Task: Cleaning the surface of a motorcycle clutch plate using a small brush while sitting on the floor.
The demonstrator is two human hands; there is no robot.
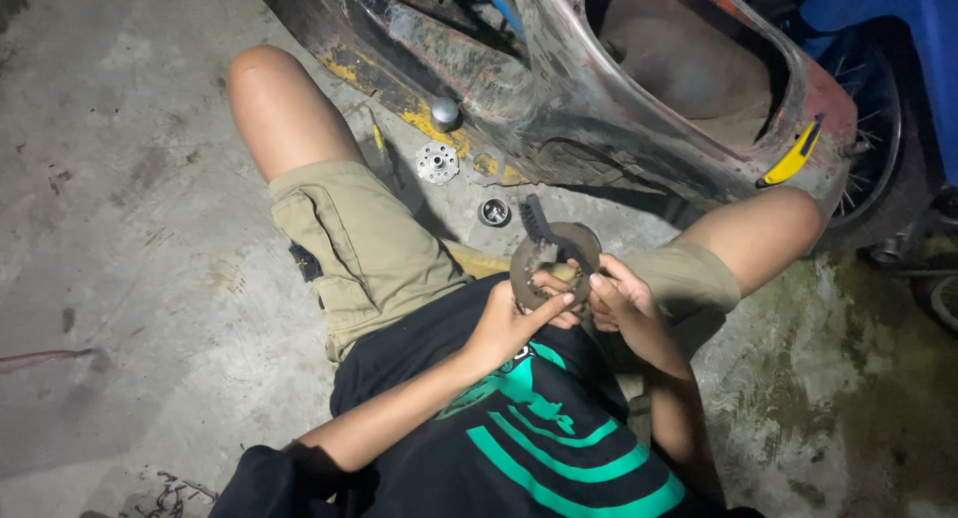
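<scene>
I look down at my lap, where both hands meet on a round, rusty metal disc (549, 263) with a large open centre, held above the black-and-green shirt (529, 428) between my knees. My left hand (514, 323) grips the disc at its lower rim, fingers curled shut around the edge with the thumb pressed along the face. My right hand (619, 298) closes on the rim just beside it, fingertips pinched on the metal from the other side. A dark wire brush (537, 224) lies against the top of the disc, its bristle head pointing away from me; I cannot tell which finger pins its handle.

I judge the disc stiff and fairly heavy for its size, with a rough, gritty surface that gives good purchase but may have sharp edges. The rim is the sound place to hold, thumb on one face and fingers on the other.

Beyond the disc, on the concrete floor (130, 209), sit a small metal cup (494, 213), a flanged hub (437, 163) and a grey cap (445, 112), all near the worn scooter body (599, 109).
</scene>
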